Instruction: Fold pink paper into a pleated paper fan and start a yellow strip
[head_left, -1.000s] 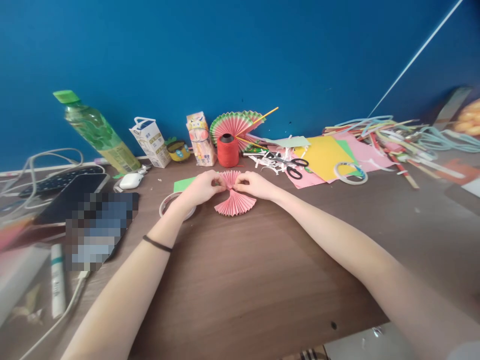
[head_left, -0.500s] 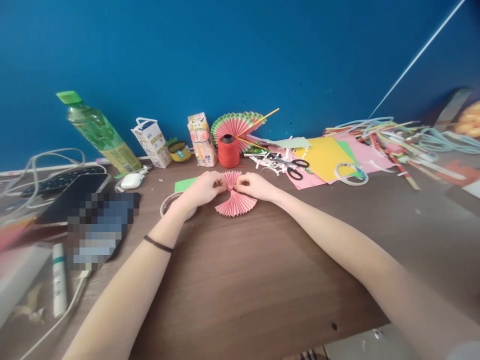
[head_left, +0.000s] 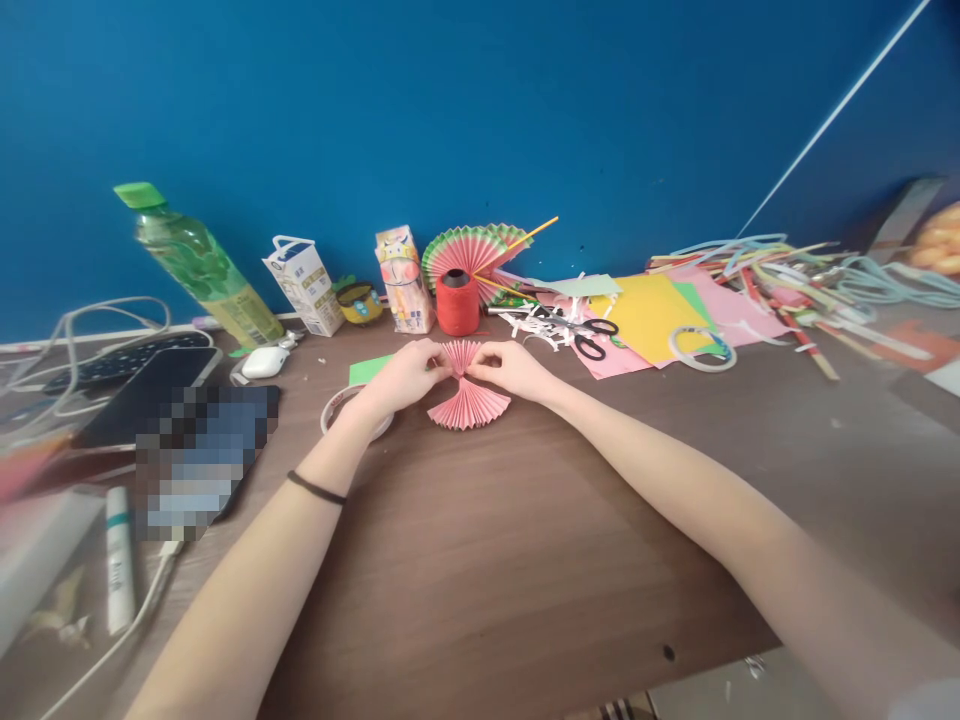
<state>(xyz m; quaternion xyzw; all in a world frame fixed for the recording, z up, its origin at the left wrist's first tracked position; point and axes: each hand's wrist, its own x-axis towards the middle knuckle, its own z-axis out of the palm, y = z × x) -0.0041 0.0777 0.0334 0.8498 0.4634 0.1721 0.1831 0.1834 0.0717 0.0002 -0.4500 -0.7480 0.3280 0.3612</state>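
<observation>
A pink pleated paper fan (head_left: 469, 406), pinched narrow at its middle and spread above and below, lies on the brown table. My left hand (head_left: 409, 375) is closed at the left of its narrow waist, thumb and fingertips together. From the other side my right hand (head_left: 514, 370) pinches close to the same waist. Both hands' fingertips cover parts of the upper half, and any thread between them is too fine to make out. Just beyond stands a spool of red thread (head_left: 457, 305). Beside my left wrist lie a tape roll (head_left: 328, 412) and a green paper piece (head_left: 367, 370).
Black-handled scissors (head_left: 592, 338) rest among white paper shreds near yellow paper (head_left: 645, 315) and another tape roll (head_left: 703, 364). A pink-green pleated fan (head_left: 457, 245) leans by the blue wall. A bottle (head_left: 202, 265), carton (head_left: 304, 285) and phone (head_left: 217, 450) are on the left.
The pink paper fan's lower half has shifted slightly left and up. My right hand has edged left, closer to my left hand. Everything else looks unchanged.
</observation>
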